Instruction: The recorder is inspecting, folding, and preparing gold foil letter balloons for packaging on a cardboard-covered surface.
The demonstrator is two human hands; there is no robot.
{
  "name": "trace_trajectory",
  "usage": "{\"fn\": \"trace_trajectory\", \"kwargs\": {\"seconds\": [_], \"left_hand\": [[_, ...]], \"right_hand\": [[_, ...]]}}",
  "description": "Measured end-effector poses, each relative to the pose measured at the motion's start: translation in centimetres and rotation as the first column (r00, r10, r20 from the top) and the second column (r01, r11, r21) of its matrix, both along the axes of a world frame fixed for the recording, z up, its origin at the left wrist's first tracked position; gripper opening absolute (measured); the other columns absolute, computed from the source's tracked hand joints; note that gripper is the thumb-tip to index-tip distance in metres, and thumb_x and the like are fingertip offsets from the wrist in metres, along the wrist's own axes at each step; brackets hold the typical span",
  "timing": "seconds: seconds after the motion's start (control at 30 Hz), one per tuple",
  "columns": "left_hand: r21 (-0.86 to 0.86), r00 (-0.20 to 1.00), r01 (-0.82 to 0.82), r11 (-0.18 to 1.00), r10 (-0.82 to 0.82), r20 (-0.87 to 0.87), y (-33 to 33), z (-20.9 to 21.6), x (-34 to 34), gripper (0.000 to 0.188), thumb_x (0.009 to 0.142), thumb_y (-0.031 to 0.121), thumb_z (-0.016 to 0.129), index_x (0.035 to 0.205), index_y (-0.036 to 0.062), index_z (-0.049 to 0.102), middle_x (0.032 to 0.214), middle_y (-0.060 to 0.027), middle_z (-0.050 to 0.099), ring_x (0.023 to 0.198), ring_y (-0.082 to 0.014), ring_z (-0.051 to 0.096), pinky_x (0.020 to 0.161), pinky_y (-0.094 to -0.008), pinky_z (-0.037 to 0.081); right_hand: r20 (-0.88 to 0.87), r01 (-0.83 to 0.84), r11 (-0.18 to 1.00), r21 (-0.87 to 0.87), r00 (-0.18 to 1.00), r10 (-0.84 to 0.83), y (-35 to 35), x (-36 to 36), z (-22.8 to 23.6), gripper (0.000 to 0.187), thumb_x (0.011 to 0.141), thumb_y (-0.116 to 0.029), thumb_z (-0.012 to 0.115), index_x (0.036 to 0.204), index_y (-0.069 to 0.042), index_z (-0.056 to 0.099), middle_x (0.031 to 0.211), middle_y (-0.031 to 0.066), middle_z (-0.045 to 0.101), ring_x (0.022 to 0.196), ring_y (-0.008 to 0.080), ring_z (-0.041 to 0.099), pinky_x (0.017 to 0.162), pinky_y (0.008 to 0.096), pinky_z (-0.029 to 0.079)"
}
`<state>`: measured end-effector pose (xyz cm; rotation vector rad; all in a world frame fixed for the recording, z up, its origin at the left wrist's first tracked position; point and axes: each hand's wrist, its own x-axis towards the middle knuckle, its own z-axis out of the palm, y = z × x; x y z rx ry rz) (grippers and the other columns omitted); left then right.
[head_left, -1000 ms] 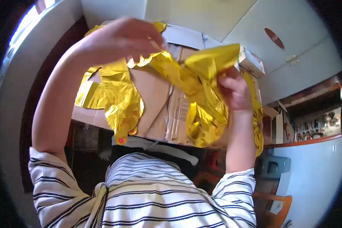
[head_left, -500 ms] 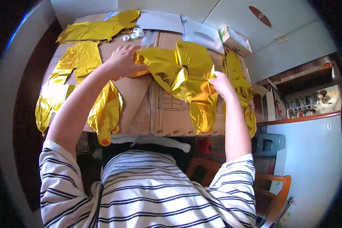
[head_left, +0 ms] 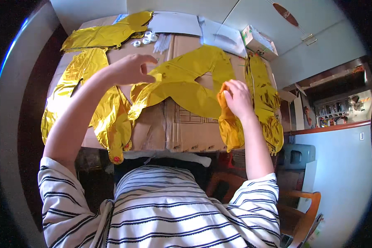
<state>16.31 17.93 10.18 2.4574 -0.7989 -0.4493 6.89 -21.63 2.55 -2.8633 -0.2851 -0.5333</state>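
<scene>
A flat gold foil balloon point(head_left: 182, 89) lies spread across the middle of the cardboard, with a gap between its limbs. Over its left end hovers my left hand point(head_left: 130, 69), thumb and fingers parted, holding nothing. My right hand point(head_left: 237, 99) is closed on the balloon's right limb, where the foil is bunched and lifted. Another gold foil balloon point(head_left: 80, 68) lies to the left, partly hidden by my left forearm, with a small red spot near its lower tip. A third, folded gold foil balloon point(head_left: 260, 87) rests at the right edge, beside my right hand.
Cardboard point(head_left: 153, 128) covers the table. Toward the back are another gold foil piece point(head_left: 103, 35), small white rolls point(head_left: 146, 40), thin clear sticks point(head_left: 163, 43), white sheets point(head_left: 175, 23) and an open box point(head_left: 259, 43). A wooden chair point(head_left: 306, 211) stands at lower right.
The middle balloon has come down from being held up and now lies flatter and more spread out. My left hand has let go of it; my right hand has moved slightly lower.
</scene>
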Motion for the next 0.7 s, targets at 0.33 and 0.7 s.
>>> {"fn": "trace_trajectory", "kwargs": {"seconds": [0.33,0.7], "left_hand": [[0.016,0.878,0.479,0.878,-0.479,-0.003,-1.0,-2.1,-6.7,0.062,0.073,0.034,0.083,0.127,0.01,0.064,0.118,-0.0169,0.064,0.115,-0.0351,0.059,0.101,-0.0461,0.047],[0.104,0.827,0.408,0.907,-0.416,0.378,0.1,-3.8,-4.4,0.052,0.087,0.029,0.071,0.134,0.0124,0.059,0.149,-0.0177,0.044,0.139,-0.0408,0.039,0.114,-0.0525,0.035]], "right_hand": [[-0.038,-0.008,1.0,-0.006,0.999,0.008,-4.0,0.2,-2.0,0.037,0.096,-0.02,0.06,0.13,-0.007,0.063,0.14,0.0166,0.057,0.13,0.038,0.051,0.111,0.046,0.04],[0.14,-0.188,0.981,0.04,0.974,0.18,-0.3,0.8,-1.3,0.033,0.095,-0.02,0.061,0.126,-0.009,0.065,0.135,0.0156,0.061,0.128,0.0371,0.053,0.109,0.0448,0.042]]}}
